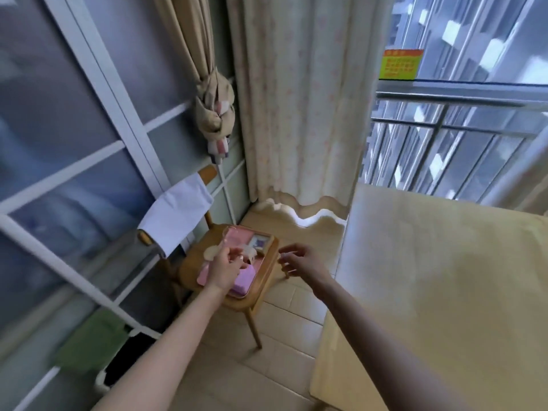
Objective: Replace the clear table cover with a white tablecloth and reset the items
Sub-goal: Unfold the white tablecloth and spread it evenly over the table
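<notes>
White tablecloth (178,212) hangs over the chair (238,305) back while my left hand (224,269) curls above the tray (262,272) on its seat, grip unclear, and my right hand (299,262) hovers, fingers spread, near the desk (430,277).

The left arm (166,347) and right arm (385,347) are bare along all their visible length, with no sleeve edge in view. The left hand (222,271) and right hand (301,262) are bare too, slim and long-fingered. Motion blur softens the fingers, so fine detail is uncertain.
</notes>
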